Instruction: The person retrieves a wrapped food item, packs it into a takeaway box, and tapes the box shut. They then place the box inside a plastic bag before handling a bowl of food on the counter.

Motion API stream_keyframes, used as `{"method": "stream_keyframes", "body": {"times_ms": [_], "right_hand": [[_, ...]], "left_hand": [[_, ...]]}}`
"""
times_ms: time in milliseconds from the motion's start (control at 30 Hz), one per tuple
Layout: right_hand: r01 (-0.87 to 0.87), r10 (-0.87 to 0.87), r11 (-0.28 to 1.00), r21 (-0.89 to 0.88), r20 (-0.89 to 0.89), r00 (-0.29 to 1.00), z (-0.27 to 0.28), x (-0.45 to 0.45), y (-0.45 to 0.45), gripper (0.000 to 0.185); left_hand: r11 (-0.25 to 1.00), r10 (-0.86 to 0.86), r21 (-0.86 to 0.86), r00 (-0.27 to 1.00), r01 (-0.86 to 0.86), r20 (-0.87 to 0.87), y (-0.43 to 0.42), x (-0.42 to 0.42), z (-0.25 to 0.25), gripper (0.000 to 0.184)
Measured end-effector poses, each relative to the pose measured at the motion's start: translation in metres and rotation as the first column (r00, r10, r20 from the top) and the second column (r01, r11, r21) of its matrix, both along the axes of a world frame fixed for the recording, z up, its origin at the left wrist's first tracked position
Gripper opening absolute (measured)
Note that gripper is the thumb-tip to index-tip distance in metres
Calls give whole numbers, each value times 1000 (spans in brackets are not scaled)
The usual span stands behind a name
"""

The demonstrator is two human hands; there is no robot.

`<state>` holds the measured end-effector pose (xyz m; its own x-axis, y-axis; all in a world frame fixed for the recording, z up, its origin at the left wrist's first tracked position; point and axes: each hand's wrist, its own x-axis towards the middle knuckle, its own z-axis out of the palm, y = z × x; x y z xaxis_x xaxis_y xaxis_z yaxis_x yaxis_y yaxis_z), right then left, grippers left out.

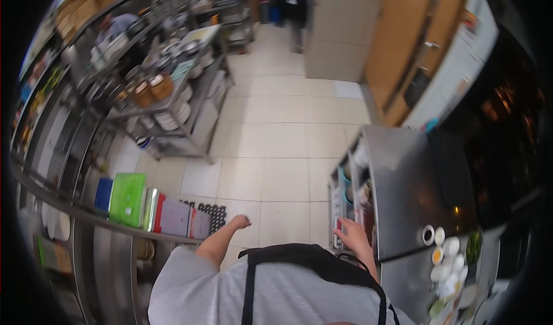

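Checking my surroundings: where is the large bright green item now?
In the head view, the large bright green item is on the left, just right of the blue item, left of the left hand.

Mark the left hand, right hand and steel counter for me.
Left hand (241, 222): head view, on the middle of the hand.
Right hand (353, 237): head view, on the middle of the hand.
Steel counter (400, 181): head view, on its bare top.

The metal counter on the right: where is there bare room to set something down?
The metal counter has a wide bare patch between its left edge and the black panel. Its near end is crowded with white dishes and greens.
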<state>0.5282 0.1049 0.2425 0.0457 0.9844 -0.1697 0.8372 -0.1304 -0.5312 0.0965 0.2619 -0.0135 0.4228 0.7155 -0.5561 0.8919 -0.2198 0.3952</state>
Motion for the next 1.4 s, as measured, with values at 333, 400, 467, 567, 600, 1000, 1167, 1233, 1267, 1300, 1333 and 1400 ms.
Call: {"method": "stream_keyframes", "body": {"times_ms": [333, 400, 467, 567, 600, 1000, 1167, 1233, 1267, 1300, 1333, 1400], "right_hand": [[-55, 54, 997, -45, -32, 998, -17, 84, 208, 50], [-108, 105, 992, 69, 49, 993, -18, 100, 265, 47], [-180, 177, 976, 119, 36, 984, -18, 102, 329, 48], [-388, 378, 918, 89, 107, 920, 2, 77, 429, 46], [-407, 399, 910, 82, 105, 911, 11, 61, 459, 46], [-761, 775, 629, 156, -52, 630, 22, -120, 682, 45], [-653, 654, 751, 99, 27, 756, 6, -124, 769, 44], [-617, 620, 784, 64, -28, 784, 1, -124, 798, 44], [-573, 575, 818, 44, -69, 815, -1, -125, 814, 44], [-547, 546, 837, -5, -58, 836, -3, -126, 831, 45], [-553, 551, 833, -10, -64, 832, -10, -125, 849, 45], [-506, 510, 855, -114, 10, 860, -24, -120, 887, 45]], "left_hand": [[952, 300, 38, 950, -304, 86, 146, 60, 13, 33], [962, 274, -9, 962, -274, -8, 154, 59, 19, 34], [927, 374, -11, 927, -374, -14, 165, 52, 24, 35], [841, 540, 35, 842, -539, -5, 174, 26, 14, 36], [789, 611, 74, 791, -610, 10, 174, 15, 9, 36], [703, 638, -177, 720, -689, -273, 249, -87, -40, 38], [838, 513, 11, 782, -545, -353, 429, -153, -39, 42], [780, 618, 53, 754, -623, -222, 511, -152, 4, 35], [771, 635, 152, 765, -619, -107, 546, -156, -4, 33], [700, 707, 151, 707, -699, -2, 579, -150, 11, 31], [661, 731, 160, 677, -733, 82, 607, -137, 40, 30], [615, 755, 163, 636, -772, 163, 649, -119, 57, 30]]}}
